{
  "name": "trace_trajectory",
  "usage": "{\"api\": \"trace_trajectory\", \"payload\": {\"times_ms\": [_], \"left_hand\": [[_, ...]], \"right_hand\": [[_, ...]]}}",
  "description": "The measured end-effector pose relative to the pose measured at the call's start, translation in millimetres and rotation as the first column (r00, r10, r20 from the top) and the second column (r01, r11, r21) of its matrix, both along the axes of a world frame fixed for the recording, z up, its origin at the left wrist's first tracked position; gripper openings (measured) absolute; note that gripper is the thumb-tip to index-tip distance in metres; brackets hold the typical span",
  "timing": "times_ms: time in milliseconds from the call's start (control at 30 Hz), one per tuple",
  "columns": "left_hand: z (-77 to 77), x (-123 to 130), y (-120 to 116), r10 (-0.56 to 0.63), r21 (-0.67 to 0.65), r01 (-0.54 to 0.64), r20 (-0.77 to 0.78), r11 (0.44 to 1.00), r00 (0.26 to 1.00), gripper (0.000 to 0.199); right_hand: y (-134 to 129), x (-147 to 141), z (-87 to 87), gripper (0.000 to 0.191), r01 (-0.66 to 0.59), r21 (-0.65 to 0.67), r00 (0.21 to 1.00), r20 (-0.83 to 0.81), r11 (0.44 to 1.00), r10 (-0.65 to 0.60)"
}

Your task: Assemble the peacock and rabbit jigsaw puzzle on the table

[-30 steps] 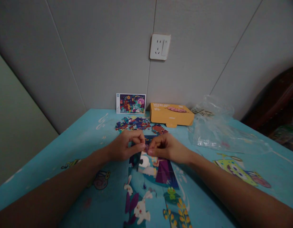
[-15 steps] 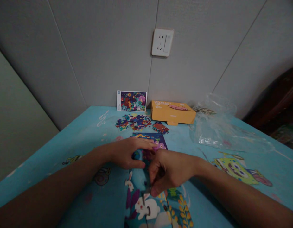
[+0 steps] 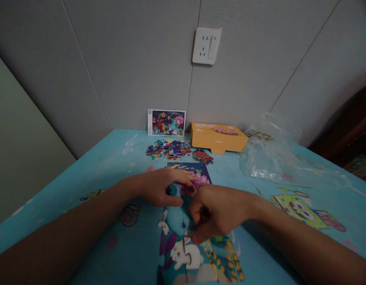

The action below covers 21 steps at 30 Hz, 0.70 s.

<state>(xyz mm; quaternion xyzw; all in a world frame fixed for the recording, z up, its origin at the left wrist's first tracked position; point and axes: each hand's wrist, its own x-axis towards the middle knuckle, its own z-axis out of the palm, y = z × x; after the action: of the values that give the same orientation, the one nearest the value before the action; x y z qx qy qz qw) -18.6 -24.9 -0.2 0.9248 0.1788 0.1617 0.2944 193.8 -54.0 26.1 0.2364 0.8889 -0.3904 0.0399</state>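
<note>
jigsaw piece pinched in r hand fingers, l hand on puzzle

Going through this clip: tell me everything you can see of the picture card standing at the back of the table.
The picture card is a thin, landscape rectangle, apparently printed card, with a white strip at its left end and a colourful scene including a pink flower. It stands nearly upright against the grey wall, on the back of the blue table, left of the orange box and behind the loose puzzle pieces.
</note>
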Motion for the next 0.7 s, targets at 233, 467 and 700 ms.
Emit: {"api": "trace_trajectory", "payload": {"times_ms": [233, 467, 700], "left_hand": [[-2.4, -1.4, 2.6, -0.022, 0.03, 0.022, 0.003, 0.999, 1.0, 0.038], [-2.7, -2.4, 2.9, -0.035, 0.033, 0.035, 0.003, 0.999, 0.999, 0.042], [0.1, -1.0, 1.5, -0.024, 0.02, 0.024, -0.004, 1.0, 1.0, 0.041]], "right_hand": [[3.8, -0.6, -1.6, 0.023, -0.036, 0.015, 0.995, 0.092, 0.999, 0.034], [2.4, -0.8, -3.2, 0.023, -0.041, 0.037, 0.996, 0.082, 0.998, 0.037], [5.5, 2.6, -8.5, 0.021, 0.028, -0.18, 0.996, -0.084, 0.983, -0.044]]}}
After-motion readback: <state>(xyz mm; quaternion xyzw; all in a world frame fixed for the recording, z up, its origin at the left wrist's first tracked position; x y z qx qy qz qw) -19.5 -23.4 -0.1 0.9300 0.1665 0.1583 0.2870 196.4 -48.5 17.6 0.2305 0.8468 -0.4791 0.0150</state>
